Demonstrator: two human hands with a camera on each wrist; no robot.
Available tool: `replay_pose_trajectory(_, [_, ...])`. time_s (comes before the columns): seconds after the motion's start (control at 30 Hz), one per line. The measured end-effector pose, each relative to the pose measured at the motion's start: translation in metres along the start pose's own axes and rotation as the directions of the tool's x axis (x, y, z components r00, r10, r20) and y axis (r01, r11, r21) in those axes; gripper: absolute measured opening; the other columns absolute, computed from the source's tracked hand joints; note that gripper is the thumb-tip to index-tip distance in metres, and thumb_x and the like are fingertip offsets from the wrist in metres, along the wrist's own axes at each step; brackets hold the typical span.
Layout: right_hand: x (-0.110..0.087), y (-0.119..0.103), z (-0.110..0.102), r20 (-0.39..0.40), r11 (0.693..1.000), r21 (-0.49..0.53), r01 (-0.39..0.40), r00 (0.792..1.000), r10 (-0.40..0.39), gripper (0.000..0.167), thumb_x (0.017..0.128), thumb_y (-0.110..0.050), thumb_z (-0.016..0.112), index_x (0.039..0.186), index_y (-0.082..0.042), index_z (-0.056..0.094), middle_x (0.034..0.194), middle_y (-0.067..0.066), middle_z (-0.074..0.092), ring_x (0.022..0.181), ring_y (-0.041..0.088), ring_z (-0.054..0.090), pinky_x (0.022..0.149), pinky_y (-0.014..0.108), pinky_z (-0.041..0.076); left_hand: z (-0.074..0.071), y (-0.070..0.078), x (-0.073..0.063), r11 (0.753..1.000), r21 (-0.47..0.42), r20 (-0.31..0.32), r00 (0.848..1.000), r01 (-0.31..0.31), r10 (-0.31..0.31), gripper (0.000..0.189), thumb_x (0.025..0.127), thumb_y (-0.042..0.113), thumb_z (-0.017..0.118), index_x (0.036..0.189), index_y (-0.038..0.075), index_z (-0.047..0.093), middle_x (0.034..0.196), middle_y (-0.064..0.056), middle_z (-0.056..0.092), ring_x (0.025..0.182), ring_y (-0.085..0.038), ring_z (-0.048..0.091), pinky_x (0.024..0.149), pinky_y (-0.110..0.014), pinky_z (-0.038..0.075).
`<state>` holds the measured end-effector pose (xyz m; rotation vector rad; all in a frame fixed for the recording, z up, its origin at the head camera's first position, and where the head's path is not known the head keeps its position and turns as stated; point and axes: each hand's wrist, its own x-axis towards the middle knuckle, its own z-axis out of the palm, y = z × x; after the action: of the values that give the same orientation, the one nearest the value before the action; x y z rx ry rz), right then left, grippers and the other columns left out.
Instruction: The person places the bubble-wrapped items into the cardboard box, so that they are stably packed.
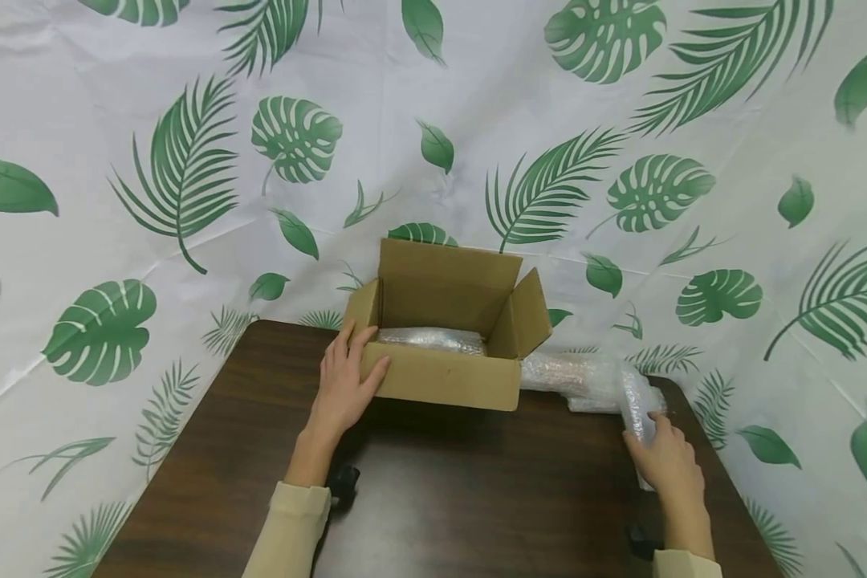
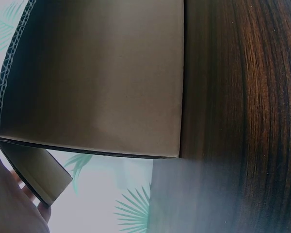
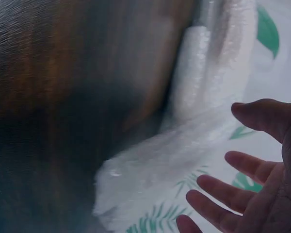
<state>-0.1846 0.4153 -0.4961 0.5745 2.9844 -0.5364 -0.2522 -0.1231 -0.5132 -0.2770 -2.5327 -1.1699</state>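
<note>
An open cardboard box [image 1: 448, 377] stands near the back of the table, its flaps up or folded outward. A bubble-wrapped bundle [image 1: 433, 340] lies inside it. My left hand [image 1: 343, 385] holds the box at its front left corner; in the left wrist view its fingers are around a small side flap [image 2: 36, 170]. On the right, my right hand [image 1: 668, 461] is beside a narrow bubble-wrapped piece [image 1: 637, 401]. The right wrist view shows this hand [image 3: 247, 189] with thumb and fingers spread, apart from the bubble wrap [image 3: 150, 170]. What the wrapping covers cannot be made out.
More bubble-wrapped bundles [image 1: 578, 377] lie along the back edge, right of the box. The dark wooden table [image 1: 477, 490] has a rounded far right corner. A white cloth with green leaves [image 1: 419, 144] hangs behind and at the sides.
</note>
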Motion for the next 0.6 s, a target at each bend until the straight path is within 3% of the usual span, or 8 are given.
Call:
replay_pose_trajectory(0.17, [0.005,0.010,0.008,0.064,1.000,0.014,-0.026,0.998,0.025,0.089,0.105,-0.053,0.056,0.164,0.004,0.022,0.156,0.045,0.033,0.137,0.069,0.040,0.100,0.081,0.042,0.001,-0.001,0.000,1.000,-0.017,0.000,1.000,-0.013,0.013,0.061,0.109,0.052,0.057,0.162,0.028,0.040,0.178,-0.016,0.019,0.160,-0.044,0.022,0.125,-0.071,0.020])
replay_pose_trajectory(0.37, [0.013,0.021,0.016,0.032,0.993,0.072,-0.090,0.996,0.087,0.091,0.103,-0.048,0.060,0.166,0.001,0.017,0.158,0.043,0.032,0.140,0.066,0.040,0.100,0.082,0.042,0.003,-0.001,0.002,1.000,-0.012,-0.006,1.000,-0.014,0.014,0.061,0.109,0.052,0.058,0.162,0.028,0.040,0.178,-0.015,0.018,0.160,-0.043,0.023,0.126,-0.069,0.021])
replay_pose_trajectory(0.6, [0.022,0.024,0.019,0.027,0.986,0.100,-0.137,0.991,0.135,0.094,0.102,-0.057,0.059,0.166,0.002,0.022,0.161,0.041,0.034,0.140,0.064,0.043,0.099,0.081,0.042,0.003,-0.004,0.001,1.000,-0.022,-0.011,1.000,-0.013,0.012,0.060,0.109,0.050,0.059,0.162,0.027,0.041,0.177,-0.016,0.019,0.159,-0.044,0.023,0.124,-0.071,0.021])
